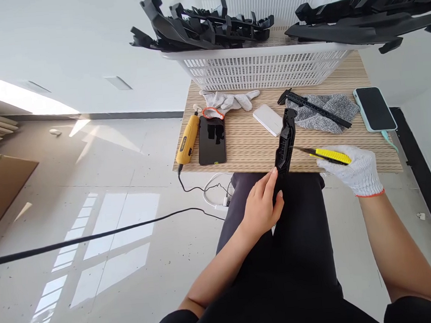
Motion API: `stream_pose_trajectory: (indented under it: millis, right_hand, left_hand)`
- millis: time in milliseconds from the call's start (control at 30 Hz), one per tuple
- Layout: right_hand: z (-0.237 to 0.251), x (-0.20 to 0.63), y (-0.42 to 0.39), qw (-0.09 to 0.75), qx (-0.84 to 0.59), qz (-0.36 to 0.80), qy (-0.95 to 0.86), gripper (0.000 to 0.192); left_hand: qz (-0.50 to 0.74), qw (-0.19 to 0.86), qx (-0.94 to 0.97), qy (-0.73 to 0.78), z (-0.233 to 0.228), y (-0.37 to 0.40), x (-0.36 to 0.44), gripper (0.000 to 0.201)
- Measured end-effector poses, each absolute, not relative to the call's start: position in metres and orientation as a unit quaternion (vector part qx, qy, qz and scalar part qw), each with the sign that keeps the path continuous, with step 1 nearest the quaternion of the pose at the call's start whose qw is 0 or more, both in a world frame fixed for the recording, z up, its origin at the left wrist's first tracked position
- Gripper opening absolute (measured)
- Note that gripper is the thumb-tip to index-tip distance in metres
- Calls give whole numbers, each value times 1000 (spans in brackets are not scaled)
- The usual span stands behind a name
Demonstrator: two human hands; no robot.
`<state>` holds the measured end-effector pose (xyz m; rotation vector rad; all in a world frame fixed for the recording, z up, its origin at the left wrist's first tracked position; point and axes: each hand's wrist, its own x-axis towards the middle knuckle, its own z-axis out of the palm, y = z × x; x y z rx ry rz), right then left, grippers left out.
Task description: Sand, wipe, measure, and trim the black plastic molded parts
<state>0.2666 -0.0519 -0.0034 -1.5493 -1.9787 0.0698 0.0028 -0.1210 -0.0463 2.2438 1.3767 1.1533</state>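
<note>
My bare left hand (pixel 262 202) grips the lower end of a long black plastic part (pixel 285 143), which stands tilted over the table's front edge. Ribs and slots show along the part's face. In a white knitted glove with an orange cuff, my right hand (pixel 353 166) is closed round a yellow and black utility knife (pixel 332 156). Its blade points left, close to the side of the part; whether they touch I cannot tell. Behind the part, a black caliper (pixel 318 108) lies on a grey cloth (pixel 331 115).
On the wooden table (pixel 244 151) are a yellow rotary tool (pixel 187 140), a black phone (pixel 211 141), a white glove (pixel 229 100), a white flat box (pixel 268 119) and a cabled phone (pixel 374 109). A white basket (pixel 260 68) behind holds several black parts (pixel 205 25).
</note>
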Motion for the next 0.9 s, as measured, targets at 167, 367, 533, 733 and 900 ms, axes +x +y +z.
stream_pose_trajectory:
  millis: [167,367,533,733,900]
  right_hand:
    - [-1,267,-53,296,-555,80,-773,35]
    - [1,267,-52,301,-563,102,-763,37]
    - [2,266,-52,279,-546,126,-780,38]
    - [0,265,-58,298,-597,67,-742,45]
    - [1,266,-60,299,-597,142,-730,40]
  left_hand:
    - [398,136,776,471,-45,-121,2,71]
    - [400,135,776,470,-43,-122,2,71]
    - [396,141,776,471,-43,-122,2,69]
    - [392,141,776,473,-43,-123,2,70]
    - [391,145,776,473,-43,-124,0,69]
